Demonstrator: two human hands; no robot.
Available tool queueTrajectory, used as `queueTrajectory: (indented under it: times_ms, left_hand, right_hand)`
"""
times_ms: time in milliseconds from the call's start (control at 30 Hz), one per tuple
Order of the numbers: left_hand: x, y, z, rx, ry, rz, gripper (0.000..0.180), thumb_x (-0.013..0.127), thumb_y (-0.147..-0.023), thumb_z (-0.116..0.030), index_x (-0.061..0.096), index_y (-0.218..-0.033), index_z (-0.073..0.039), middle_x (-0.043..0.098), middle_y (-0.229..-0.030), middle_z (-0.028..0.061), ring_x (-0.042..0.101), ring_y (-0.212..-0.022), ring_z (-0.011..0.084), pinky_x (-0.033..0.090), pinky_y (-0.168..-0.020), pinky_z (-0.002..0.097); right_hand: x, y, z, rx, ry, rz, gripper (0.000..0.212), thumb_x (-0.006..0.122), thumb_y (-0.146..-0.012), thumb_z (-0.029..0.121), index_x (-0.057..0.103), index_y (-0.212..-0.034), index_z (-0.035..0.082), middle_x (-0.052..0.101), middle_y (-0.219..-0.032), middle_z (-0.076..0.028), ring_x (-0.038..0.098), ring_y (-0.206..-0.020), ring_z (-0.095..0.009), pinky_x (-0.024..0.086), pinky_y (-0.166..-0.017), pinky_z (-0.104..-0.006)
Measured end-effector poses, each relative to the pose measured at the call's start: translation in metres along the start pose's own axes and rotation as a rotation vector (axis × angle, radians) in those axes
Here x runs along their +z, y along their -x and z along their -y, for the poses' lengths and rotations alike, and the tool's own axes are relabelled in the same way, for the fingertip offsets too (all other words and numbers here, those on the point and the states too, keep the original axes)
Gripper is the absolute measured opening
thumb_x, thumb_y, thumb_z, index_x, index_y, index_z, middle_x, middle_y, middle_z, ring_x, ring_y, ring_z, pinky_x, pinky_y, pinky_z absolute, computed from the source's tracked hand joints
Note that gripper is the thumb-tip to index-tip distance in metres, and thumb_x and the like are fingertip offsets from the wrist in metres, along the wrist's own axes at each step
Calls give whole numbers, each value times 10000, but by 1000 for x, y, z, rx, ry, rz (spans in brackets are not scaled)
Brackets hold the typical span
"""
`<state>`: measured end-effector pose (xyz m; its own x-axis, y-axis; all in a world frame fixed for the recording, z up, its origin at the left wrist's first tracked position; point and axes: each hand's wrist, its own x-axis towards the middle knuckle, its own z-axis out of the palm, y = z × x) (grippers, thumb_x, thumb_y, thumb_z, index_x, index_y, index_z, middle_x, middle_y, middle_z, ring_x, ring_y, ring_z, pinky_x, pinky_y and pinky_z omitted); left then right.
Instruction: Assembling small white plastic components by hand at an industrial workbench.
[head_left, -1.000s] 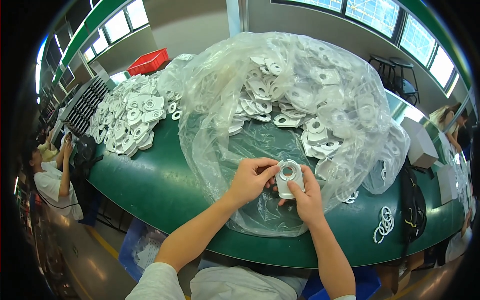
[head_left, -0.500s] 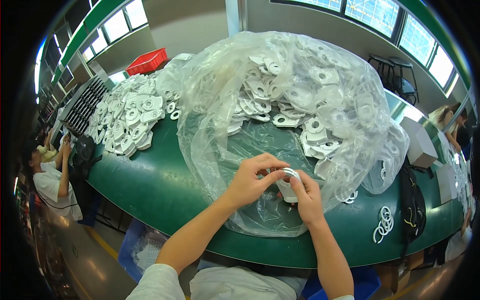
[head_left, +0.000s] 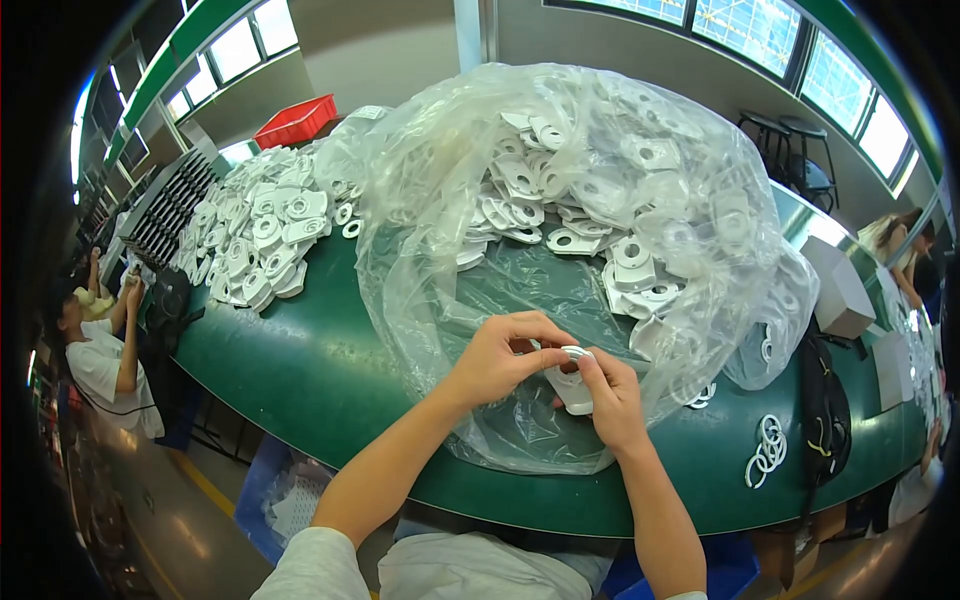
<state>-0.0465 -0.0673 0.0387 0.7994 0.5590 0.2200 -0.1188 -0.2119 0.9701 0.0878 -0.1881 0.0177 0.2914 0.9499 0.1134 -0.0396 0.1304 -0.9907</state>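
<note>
Between my hands is a white plastic part (head_left: 577, 402) with a rounded end, held just above the clear plastic bag's near edge. My right hand (head_left: 617, 405) is closed around its right side, thumb up on top. With thumb and forefinger pinched together, my left hand (head_left: 502, 358) grips a thin white ring (head_left: 574, 352) at the part's upper end. My right thumb also touches the ring. Fingers cover much of both pieces, so I cannot tell whether the ring is seated. A big clear plastic bag (head_left: 420, 300) full of similar white parts (head_left: 630, 252) lies open beyond my hands.
A heap of white parts (head_left: 265, 230) covers the green table (head_left: 290, 370) at left, near a red bin (head_left: 295, 121). Loose white rings (head_left: 768, 450) and a black bag (head_left: 826, 410) lie at right. Blue bins stand below the edge. Other people work at both sides.
The white ring has tipped flatter and sits slightly lower against the part, which has tilted a little. Both hands stay in nearly the same place.
</note>
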Motion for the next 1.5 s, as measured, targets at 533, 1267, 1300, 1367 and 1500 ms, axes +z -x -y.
queueTrajectory:
  times_ms: [533, 1267, 1300, 1367, 1500]
  left_hand:
    - [24, 5, -4, 67, -336, -60, 221, 656, -805, -64, 587, -1003, 6, 598, -876, 56, 560, -787, 100, 464, -640, 234]
    - [-64, 34, 2, 75, -48, -309, 403, 657, -804, -46, 571, -1197, -78, 630, -800, 49, 586, -655, 102, 504, -604, 249]
    - [-91, 47, -3, -99, -88, -370, 395, 633, -824, -42, 573, -1211, -91, 630, -799, 41, 582, -630, 91, 503, -569, 238]
    - [-159, 66, 8, -310, -121, -475, 392, 589, -860, -50, 565, -1246, -117, 626, -765, 37, 559, -545, 77, 479, -472, 222]
    - [-317, 83, 16, -229, -236, -917, 473, 618, -832, -47, 467, -1277, 14, 607, -684, 84, 583, -500, 169, 490, -431, 286]
  right_hand:
    - [-6, 0, -3, 164, -94, -47, 566, 246, -1007, 434, 595, -877, 7, 629, -682, -83, 610, -509, -134, 416, -392, -210]
    - [-9, -2, -17, 129, -219, -111, 547, 286, -982, 485, 565, -997, 15, 620, -816, -112, 612, -663, -173, 463, -453, -242]
    - [-10, -2, -18, 128, -157, -65, 521, 318, -981, 463, 569, -980, 6, 624, -823, -120, 619, -684, -184, 468, -467, -244]
    - [-10, -3, -20, 122, -93, -32, 497, 350, -981, 441, 573, -964, -3, 628, -830, -128, 625, -705, -196, 472, -482, -247]
    - [-4, -5, -20, 120, -63, 6, 454, 385, -981, 395, 587, -919, -6, 638, -845, -133, 633, -729, -193, 476, -491, -245]
